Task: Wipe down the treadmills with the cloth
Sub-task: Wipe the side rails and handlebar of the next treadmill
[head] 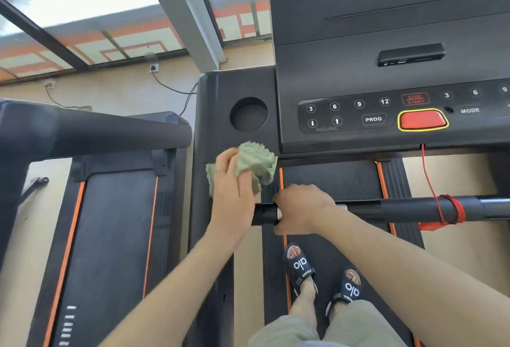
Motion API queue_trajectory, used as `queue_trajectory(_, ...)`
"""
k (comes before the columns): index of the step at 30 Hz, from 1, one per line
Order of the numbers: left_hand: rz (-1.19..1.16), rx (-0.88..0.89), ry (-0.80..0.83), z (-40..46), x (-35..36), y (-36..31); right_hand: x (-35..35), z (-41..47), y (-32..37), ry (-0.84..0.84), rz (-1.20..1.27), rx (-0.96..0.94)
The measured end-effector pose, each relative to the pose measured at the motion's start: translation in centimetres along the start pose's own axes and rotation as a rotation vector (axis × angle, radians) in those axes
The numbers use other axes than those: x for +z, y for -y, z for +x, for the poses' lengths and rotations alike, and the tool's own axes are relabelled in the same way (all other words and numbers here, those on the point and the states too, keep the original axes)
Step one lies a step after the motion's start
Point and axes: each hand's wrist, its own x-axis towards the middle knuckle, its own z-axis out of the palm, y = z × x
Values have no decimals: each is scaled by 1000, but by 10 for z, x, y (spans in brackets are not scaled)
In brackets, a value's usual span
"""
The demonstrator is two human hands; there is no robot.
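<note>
I stand on a black treadmill whose console [345, 76] carries numbered buttons and a red stop key [422, 120]. My left hand [231, 195] grips a crumpled pale green cloth [256, 163] against the left side panel, just below the round cup holder [249, 114]. My right hand [302, 208] is curled round the left end of the black crossbar handle [408, 207]. My feet in black slides rest on the belt [345, 181].
A second treadmill [110, 222] with orange-edged belt stands to the left, its dark handrail [91, 133] reaching across. A red safety cord [430, 178] is wound round the crossbar at right. Wall sockets and cables sit below the windows behind.
</note>
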Motion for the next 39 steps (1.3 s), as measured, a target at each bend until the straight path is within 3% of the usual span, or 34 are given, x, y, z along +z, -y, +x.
queue_trajectory(2, -140, -266, -160, -20, 6, -12, -3, -1, -1, 47, 18, -30)
queue_trajectory(4, -254, -608, -164, -24, 5, -29, -10, -1, -3, 125, 115, -44)
queue_trajectory(7, -739, -1109, -83, 9, 2, -40, -28, -10, -11, 218, 170, -8)
queue_trajectory(9, -971, -1225, -67, 31, 2, -34, -35, -18, -23, 273, 88, 33)
queue_trajectory(12, -1005, -1330, -144, 45, 9, -29, -30, -28, -44, 351, 115, 114)
queue_trajectory(14, -1014, -1373, -247, 54, 18, -33, -22, -31, -53, 329, 148, 138)
queue_trajectory(18, -999, -1272, -344, 67, 46, -53, -14, -31, -55, 217, 134, 147)
queue_trajectory(25, -1374, -1324, -281, 46, 102, -91, -8, -30, -64, 187, 121, 113)
queue_trajectory(30, -1353, -1251, -321, 60, 25, -77, -5, -33, -63, 129, 69, 101)
queue_trajectory(34, -1131, -1181, -462, 64, -16, -78, -9, -34, -59, 152, 103, 104)
queue_trajectory(37, -987, -1211, -403, 61, 18, -92, -9, -33, -59, 172, 127, 132)
queue_trajectory(39, -1168, -1223, -235, 58, 52, -92, -10, -32, -60, 186, 139, 152)
